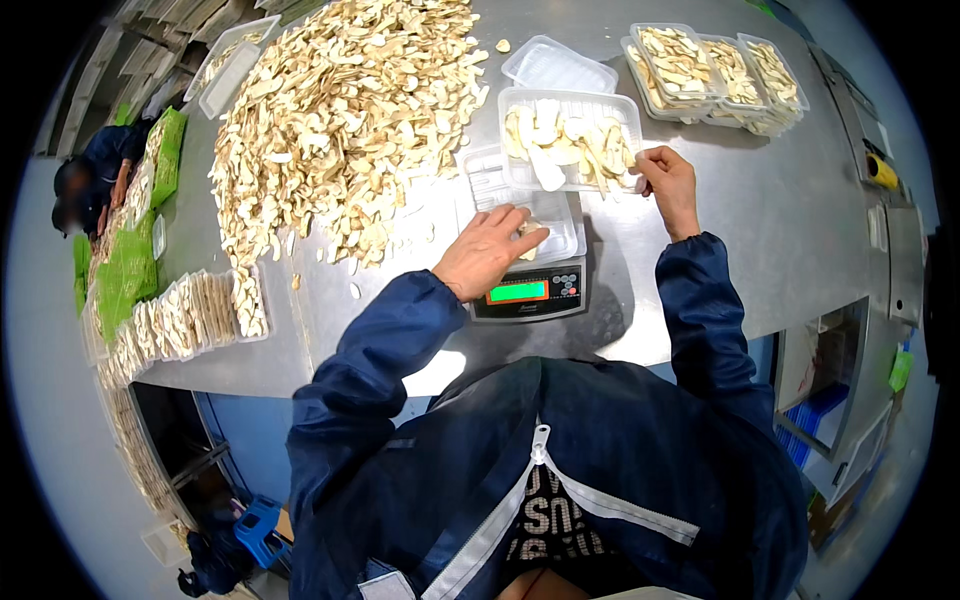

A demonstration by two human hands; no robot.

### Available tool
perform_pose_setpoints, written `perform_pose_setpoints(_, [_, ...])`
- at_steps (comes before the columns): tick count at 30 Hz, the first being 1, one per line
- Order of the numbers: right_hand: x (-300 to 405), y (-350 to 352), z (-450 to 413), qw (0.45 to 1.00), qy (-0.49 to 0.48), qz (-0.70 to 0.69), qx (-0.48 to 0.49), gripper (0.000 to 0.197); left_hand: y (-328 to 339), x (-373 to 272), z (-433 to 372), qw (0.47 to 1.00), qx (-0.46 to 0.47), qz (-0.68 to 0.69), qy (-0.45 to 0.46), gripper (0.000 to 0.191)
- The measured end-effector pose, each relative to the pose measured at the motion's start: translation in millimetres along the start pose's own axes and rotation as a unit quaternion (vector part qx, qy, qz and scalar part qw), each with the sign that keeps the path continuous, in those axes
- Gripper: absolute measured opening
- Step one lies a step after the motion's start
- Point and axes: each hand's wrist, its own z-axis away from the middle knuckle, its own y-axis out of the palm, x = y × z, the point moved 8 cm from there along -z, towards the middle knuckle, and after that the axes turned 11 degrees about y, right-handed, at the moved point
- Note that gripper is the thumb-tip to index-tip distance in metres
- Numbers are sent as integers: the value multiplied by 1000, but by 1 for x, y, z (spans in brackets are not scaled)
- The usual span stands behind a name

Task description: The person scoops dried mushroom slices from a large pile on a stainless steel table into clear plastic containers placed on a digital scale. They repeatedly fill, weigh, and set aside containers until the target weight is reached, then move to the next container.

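Note:
My left hand (491, 251) reaches over a clear plastic tray (559, 217) on a digital scale (529, 292). A few pale dried slices (531, 229), which look like mushroom, show by its thumb and fingers; whether they are gripped is hidden. With bent fingers, my right hand (670, 184) pinches the right rim of another clear tray (574, 94). That tray overlaps the back of the one on the scale and carries larger pale slices (547, 135). The scale's display is lit green.
A big heap of dried slices (345, 127) covers the table's left. Filled trays (712, 75) are stacked at back right, and an empty-looking tray (559, 66) lies behind mine. More filled trays (202, 311) line the left edge. Another person (97, 172) works beside green baskets (166, 157).

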Motion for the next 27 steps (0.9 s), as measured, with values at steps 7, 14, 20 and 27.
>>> perform_pose_setpoints(7, [-18,-28,12,999,20,-34,-36,10,20,10,-11,992,102,18,70,37])
perform_pose_setpoints(14, [-29,-29,18,998,33,-30,-48,8,11,18,-8,996,41,63,50,29])
perform_pose_setpoints(20, [-22,-4,45,1000,0,4,16,10,-81,25,-43,973,-152,160,-64,28])
perform_pose_setpoints(27, [-25,39,68,996,26,-17,81,11,-66,44,-68,983,-65,153,-80,38])
